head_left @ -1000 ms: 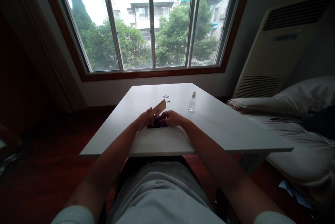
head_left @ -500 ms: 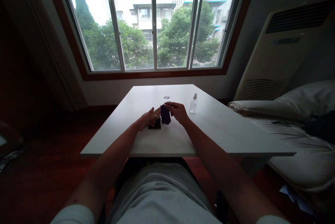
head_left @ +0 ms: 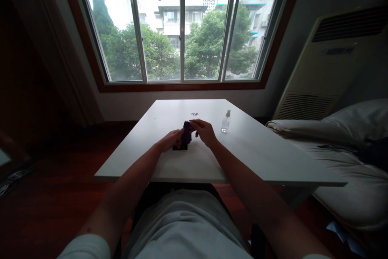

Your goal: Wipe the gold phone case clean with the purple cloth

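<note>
A dark purple cloth (head_left: 187,133) hangs between my two hands above the table. My right hand (head_left: 203,130) pinches its upper right edge, fingers closed. At the cloth's left edge, my left hand (head_left: 173,139) is closed on it, with part of the fingers hidden behind or in shadow. Just below the cloth lies a flat black object like a phone (head_left: 180,148), on the white table and partly covered by my left hand and the cloth. A small dark piece shows beneath my right fingers; I cannot make out what it is.
On the white table (head_left: 248,158), a clear spray bottle (head_left: 225,123) stands upright to the right of my hands. A small dark looped thing (head_left: 194,114) lies beyond them. A padded seat (head_left: 339,170) is at the right, and a window (head_left: 182,32) faces me.
My left hand has come in from the left and closed on the cloth's edge. The cloth has shifted slightly left and looks more bunched. My right hand keeps its pinch.
</note>
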`<state>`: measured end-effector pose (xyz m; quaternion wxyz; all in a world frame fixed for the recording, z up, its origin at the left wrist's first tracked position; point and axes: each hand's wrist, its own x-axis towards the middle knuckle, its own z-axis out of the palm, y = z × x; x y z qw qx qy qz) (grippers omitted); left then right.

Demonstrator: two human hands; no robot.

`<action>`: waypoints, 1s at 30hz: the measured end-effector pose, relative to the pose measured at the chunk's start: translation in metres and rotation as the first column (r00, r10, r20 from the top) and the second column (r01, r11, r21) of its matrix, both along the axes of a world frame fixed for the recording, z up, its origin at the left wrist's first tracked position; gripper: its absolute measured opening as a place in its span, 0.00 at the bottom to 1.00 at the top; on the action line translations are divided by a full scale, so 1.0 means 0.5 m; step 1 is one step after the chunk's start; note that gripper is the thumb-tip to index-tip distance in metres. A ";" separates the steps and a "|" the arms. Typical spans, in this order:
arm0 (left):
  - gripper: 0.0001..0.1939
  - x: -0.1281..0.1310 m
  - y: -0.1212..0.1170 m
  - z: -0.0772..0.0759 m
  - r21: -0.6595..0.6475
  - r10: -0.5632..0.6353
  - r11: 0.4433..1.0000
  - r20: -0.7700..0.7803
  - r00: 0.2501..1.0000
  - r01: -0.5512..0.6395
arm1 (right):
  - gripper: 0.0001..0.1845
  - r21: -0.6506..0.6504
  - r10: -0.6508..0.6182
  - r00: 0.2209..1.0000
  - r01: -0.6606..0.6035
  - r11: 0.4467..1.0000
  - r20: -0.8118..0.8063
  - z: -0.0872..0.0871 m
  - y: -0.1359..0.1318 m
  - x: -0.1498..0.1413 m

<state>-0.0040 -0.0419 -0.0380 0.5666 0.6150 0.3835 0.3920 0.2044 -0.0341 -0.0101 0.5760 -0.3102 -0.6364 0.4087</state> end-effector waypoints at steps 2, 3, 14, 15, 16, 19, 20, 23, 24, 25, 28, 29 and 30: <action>0.32 0.000 -0.005 0.002 0.054 -0.006 0.998 -0.040 0.999 0.008 | 0.29 0.003 -0.003 1.000 0.003 1.000 0.031 -0.003 0.000 -0.002; 0.30 -0.001 -0.007 0.003 0.079 -0.015 0.997 -0.055 0.998 0.019 | 0.29 0.008 -0.005 0.999 0.005 1.000 0.051 -0.005 0.001 -0.001; 0.21 -0.002 0.001 -0.009 0.109 -0.008 0.994 -0.082 0.997 0.017 | 0.14 0.497 -0.353 0.914 0.215 0.841 0.201 0.015 -0.008 0.023; 0.21 -0.002 0.000 -0.008 0.108 -0.013 0.994 -0.080 0.997 0.021 | 0.13 0.488 -0.327 0.920 0.188 0.852 0.215 0.016 -0.011 0.024; 0.21 -0.002 0.000 -0.007 0.108 -0.016 0.994 -0.079 0.997 0.024 | 0.14 0.462 -0.300 0.926 0.167 0.871 0.231 0.015 -0.013 0.023; 0.21 -0.001 -0.003 -0.004 0.116 -0.018 0.993 -0.075 0.997 0.027 | 0.16 0.337 -0.226 0.937 0.130 0.932 0.266 0.007 -0.014 0.019; 0.21 0.000 -0.004 -0.003 0.118 -0.018 0.993 -0.075 0.997 0.026 | 0.18 0.297 -0.206 0.942 0.123 0.947 0.266 0.003 -0.012 0.017; 0.22 0.001 -0.004 -0.003 0.120 -0.016 0.992 -0.080 0.997 0.026 | 0.21 0.213 -0.184 0.956 0.136 0.968 0.227 -0.006 0.001 0.010; 0.22 0.001 -0.004 -0.004 0.121 -0.016 0.992 -0.080 0.997 0.025 | 0.21 0.197 -0.197 0.959 0.158 0.968 0.202 -0.007 0.006 0.009; 0.22 0.001 -0.003 -0.004 0.123 -0.014 0.992 -0.081 0.997 0.024 | 0.22 0.179 -0.216 0.961 0.185 0.966 0.172 -0.008 0.012 0.009; 0.23 -0.001 -0.001 -0.006 0.128 -0.012 0.992 -0.085 0.996 0.023 | 0.26 0.080 -0.284 0.957 0.279 0.957 0.061 -0.005 0.027 0.020; 0.24 -0.002 0.000 -0.006 0.126 -0.010 0.992 -0.088 0.996 0.021 | 0.28 0.028 -0.309 0.951 0.308 0.951 0.023 -0.004 0.031 0.026; 0.24 -0.002 0.000 -0.007 0.125 -0.006 0.992 -0.090 0.996 0.017 | 0.29 -0.022 -0.335 0.942 0.334 0.942 -0.011 -0.002 0.035 0.034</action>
